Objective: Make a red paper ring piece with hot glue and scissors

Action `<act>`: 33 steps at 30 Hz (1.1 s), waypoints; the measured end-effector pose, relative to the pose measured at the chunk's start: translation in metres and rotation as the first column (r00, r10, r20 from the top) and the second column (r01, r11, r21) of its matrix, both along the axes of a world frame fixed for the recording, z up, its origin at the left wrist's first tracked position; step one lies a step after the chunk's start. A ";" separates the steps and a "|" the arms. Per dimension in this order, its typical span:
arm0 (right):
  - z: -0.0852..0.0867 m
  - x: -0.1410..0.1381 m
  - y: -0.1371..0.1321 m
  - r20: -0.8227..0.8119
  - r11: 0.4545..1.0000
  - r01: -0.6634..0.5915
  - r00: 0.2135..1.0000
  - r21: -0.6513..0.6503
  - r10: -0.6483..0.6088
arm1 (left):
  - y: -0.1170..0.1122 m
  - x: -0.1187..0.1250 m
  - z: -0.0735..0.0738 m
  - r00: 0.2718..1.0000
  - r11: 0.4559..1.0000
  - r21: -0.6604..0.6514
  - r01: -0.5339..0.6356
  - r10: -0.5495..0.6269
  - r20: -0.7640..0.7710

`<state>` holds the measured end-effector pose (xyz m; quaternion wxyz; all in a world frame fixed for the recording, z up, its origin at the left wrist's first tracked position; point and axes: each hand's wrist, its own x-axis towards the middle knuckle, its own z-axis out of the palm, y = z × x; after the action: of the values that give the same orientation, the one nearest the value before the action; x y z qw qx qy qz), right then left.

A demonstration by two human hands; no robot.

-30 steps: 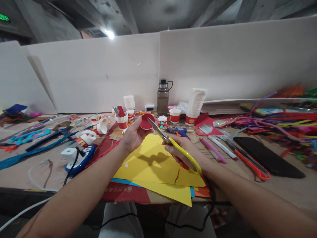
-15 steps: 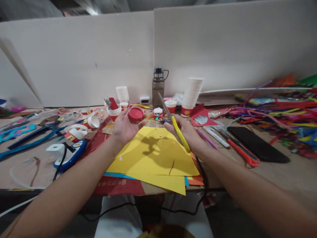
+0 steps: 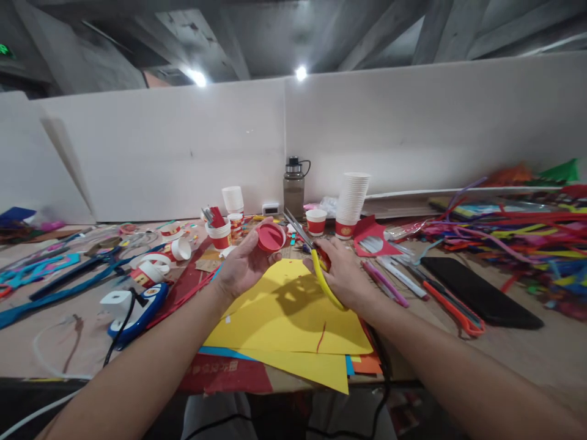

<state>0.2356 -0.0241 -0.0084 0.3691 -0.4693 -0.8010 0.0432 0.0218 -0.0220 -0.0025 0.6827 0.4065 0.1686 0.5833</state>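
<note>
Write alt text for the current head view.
A left hand holds a round red object and the right hand yellow-handled scissors, above yellow paper on a cluttered table. Behind stand stacked paper cups and a bottle.

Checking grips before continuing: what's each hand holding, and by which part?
Left hand: round red piece, by its edge. Right hand: scissors, by the handles.

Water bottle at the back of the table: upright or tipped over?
Upright: the bottle stands straight, its black cap on top, in front of the white panel.
</note>
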 end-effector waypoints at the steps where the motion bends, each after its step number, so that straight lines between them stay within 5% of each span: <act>1: 0.001 0.001 0.001 0.016 1.000 -0.001 1.000 0.009 0.001 | 0.001 0.000 -0.002 1.000 1.000 0.004 0.014 -0.014 -0.011; 15: -0.002 0.003 0.008 -0.179 0.986 -0.145 0.975 -0.088 0.127 | 0.006 0.003 -0.012 0.997 0.998 -0.043 0.053 -0.055 -0.055; 24: -0.003 0.002 0.007 -0.188 0.977 -0.142 0.976 -0.160 0.111 | 0.011 0.005 -0.021 0.985 0.987 -0.032 -0.160 0.157 -0.072; 33: -0.007 0.001 0.008 -0.208 0.969 -0.204 0.963 -0.141 0.172 | 0.008 0.004 -0.017 0.987 0.996 0.051 -0.074 0.081 -0.140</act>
<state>0.2368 -0.0163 -0.0155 0.4005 -0.4128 -0.7961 0.1884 0.0263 -0.0142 -0.0195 0.6365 0.4554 0.2191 0.5827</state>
